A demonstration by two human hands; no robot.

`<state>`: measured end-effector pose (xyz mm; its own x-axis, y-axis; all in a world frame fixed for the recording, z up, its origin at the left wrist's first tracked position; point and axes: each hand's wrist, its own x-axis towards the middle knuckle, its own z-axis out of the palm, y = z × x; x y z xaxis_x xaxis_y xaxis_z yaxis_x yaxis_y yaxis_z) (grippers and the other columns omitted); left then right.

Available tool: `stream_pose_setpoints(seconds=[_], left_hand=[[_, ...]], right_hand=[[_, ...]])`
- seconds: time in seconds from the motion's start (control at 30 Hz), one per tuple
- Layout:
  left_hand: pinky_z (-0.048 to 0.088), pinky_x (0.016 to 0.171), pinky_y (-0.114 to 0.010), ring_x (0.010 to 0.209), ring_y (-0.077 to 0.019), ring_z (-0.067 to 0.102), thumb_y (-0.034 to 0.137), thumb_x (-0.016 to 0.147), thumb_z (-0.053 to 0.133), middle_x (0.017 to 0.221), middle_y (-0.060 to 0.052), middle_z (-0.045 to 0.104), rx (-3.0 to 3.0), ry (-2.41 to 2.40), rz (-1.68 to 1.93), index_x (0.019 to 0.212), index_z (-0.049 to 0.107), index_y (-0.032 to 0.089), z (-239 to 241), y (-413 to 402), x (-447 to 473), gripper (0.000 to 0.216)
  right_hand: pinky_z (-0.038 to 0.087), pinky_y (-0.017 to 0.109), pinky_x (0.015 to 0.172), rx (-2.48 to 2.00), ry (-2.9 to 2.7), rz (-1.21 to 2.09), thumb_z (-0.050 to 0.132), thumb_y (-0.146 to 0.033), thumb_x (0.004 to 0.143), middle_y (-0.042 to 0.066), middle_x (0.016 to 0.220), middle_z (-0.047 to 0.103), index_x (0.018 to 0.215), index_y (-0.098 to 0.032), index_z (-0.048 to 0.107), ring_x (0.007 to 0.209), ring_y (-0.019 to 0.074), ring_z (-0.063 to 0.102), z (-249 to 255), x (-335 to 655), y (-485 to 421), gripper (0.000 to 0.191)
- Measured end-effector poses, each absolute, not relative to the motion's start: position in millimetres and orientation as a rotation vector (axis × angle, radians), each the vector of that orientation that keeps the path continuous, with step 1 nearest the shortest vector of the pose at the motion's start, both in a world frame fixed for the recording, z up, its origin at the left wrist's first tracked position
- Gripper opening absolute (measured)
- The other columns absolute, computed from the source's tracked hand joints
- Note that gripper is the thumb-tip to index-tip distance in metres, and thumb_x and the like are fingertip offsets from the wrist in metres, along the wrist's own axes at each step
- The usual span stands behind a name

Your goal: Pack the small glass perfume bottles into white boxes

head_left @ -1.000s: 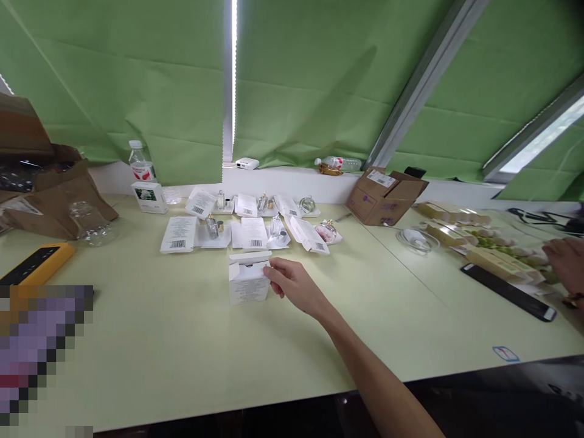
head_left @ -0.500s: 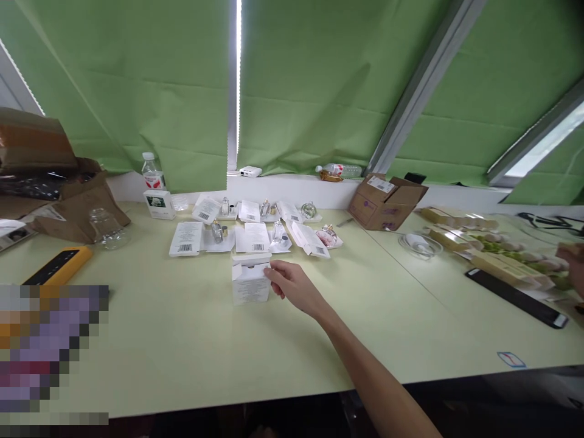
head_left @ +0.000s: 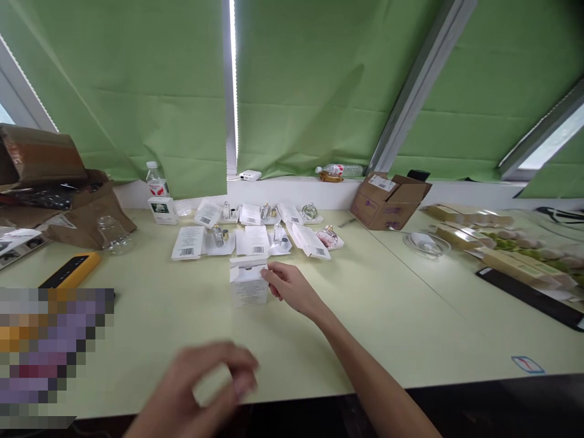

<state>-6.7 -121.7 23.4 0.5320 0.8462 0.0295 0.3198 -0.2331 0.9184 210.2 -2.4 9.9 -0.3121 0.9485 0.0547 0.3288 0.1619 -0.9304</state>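
Note:
My right hand (head_left: 292,287) pinches the right side of a small white carton (head_left: 249,289), which stands upright on the table with its top flap up. Printed lines of text cover the carton's front. Near the table's front edge is my left hand (head_left: 207,383), blurred by motion, its thumb and fingers curved with a gap between them and nothing seen in it. Behind the carton lie two rows of white boxes with barcodes, among them a flat white box (head_left: 188,242). Small glass bottles lie beside them, such as a clear bottle (head_left: 218,235) and a round pink bottle (head_left: 327,237).
A cardboard box (head_left: 387,201) stands at the back right, near a coiled cable (head_left: 426,244). Yellowish cartons (head_left: 524,267) and a black bar (head_left: 531,298) lie farther right. On the left are a brown paper bag (head_left: 91,213), a clear jar (head_left: 113,234) and a yellow device (head_left: 70,271).
My left hand has come into view from the bottom edge. My right hand keeps hold of the carton, which stays nearly in place. The view has shifted slightly.

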Motion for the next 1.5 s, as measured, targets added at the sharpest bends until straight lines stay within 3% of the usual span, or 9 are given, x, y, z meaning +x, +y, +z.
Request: stream_pose_setpoints(seconds=[0.07,0.17,0.23,0.37,0.63,0.73,0.9,1.23,1.5], left_hand=[[0.05,0.084,-0.034,0.084,-0.0209,0.065,0.042,0.09,0.049,0.083,-0.004,0.069,1.794,1.257,1.165,0.08,0.065,0.023,43.4,-83.3,-16.6,0.027],[0.052,0.074,-0.032,0.08,-0.0196,0.063,0.048,0.09,0.047,0.088,-0.006,0.069,1.743,1.377,1.495,0.087,0.065,0.02,51.4,-18.6,-19.0,0.033],[0.053,0.065,-0.03,0.076,-0.0192,0.062,0.053,0.087,0.049,0.091,-0.007,0.068,1.712,1.296,1.464,0.092,0.065,0.019,41.9,13.8,-15.5,0.038],[0.052,0.059,-0.029,0.074,-0.0188,0.062,0.06,0.087,0.042,0.096,-0.012,0.066,1.47,1.166,1.353,0.097,0.065,0.015,11.7,32.6,-6.0,0.052],[0.049,0.084,-0.034,0.103,-0.0236,0.06,0.051,0.093,0.037,0.12,-0.009,0.063,1.577,1.006,1.305,0.112,0.065,0.019,3.7,10.0,1.4,0.046],[0.047,0.09,-0.033,0.106,-0.0233,0.059,0.045,0.092,0.046,0.116,-0.007,0.065,1.651,1.003,1.329,0.112,0.066,0.019,3.4,7.8,2.0,0.038],[0.05,0.083,-0.032,0.097,-0.0225,0.062,0.038,0.089,0.055,0.109,-0.007,0.069,1.644,0.969,1.352,0.111,0.067,0.018,0.9,6.0,0.9,0.032],[0.05,0.083,-0.032,0.101,-0.0234,0.062,0.032,0.087,0.059,0.111,-0.007,0.068,1.705,0.924,1.331,0.104,0.071,0.022,-1.1,5.6,-3.1,0.023],[0.051,0.082,-0.031,0.107,-0.025,0.06,0.031,0.085,0.062,0.109,-0.008,0.068,1.79,0.911,1.324,0.098,0.072,0.022,0.1,6.0,-2.9,0.019]], right_hand=[[0.031,0.023,0.049,-1.215,-1.754,1.157,0.046,-0.052,0.09,-0.003,0.059,0.048,0.075,-0.02,0.052,0.054,0.0112,0.042,10.0,209.6,-1.9,0.036],[0.032,0.023,0.049,-1.205,-1.75,1.166,0.046,-0.052,0.09,-0.003,0.06,0.048,0.076,-0.02,0.053,0.054,0.0113,0.043,11.1,208.5,-2.3,0.035],[0.032,0.023,0.05,-1.202,-1.744,1.165,0.046,-0.051,0.09,-0.003,0.059,0.048,0.076,-0.02,0.053,0.054,0.0112,0.043,11.7,208.1,-2.8,0.034],[0.034,0.023,0.05,-1.185,-1.74,1.177,0.046,-0.049,0.09,-0.003,0.06,0.048,0.076,-0.019,0.054,0.055,0.0114,0.044,11.2,207.8,-3.0,0.033],[0.035,0.023,0.05,-1.175,-1.712,1.183,0.048,-0.048,0.09,-0.003,0.061,0.05,0.079,-0.019,0.056,0.054,0.0107,0.044,10.8,206.1,-1.8,0.032],[0.035,0.023,0.051,-1.17,-1.719,1.169,0.048,-0.048,0.09,-0.003,0.061,0.05,0.078,-0.019,0.056,0.055,0.011,0.045,10.7,206.4,-2.0,0.032],[0.037,0.023,0.051,-1.179,-1.73,1.128,0.047,-0.049,0.09,-0.002,0.062,0.051,0.082,-0.019,0.06,0.056,0.0119,0.047,10.1,206.3,-2.9,0.033],[0.043,0.025,0.055,-1.072,-1.676,1.034,0.057,-0.045,0.086,-0.003,0.065,0.052,0.116,-0.022,0.06,0.059,0.0125,0.052,15.6,209.0,-6.6,0.039],[0.044,0.026,0.054,-1.082,-1.643,1.019,0.054,-0.054,0.085,0.0,0.065,0.055,0.108,-0.02,0.066,0.06,0.0136,0.055,13.2,208.4,-4.4,0.043]])
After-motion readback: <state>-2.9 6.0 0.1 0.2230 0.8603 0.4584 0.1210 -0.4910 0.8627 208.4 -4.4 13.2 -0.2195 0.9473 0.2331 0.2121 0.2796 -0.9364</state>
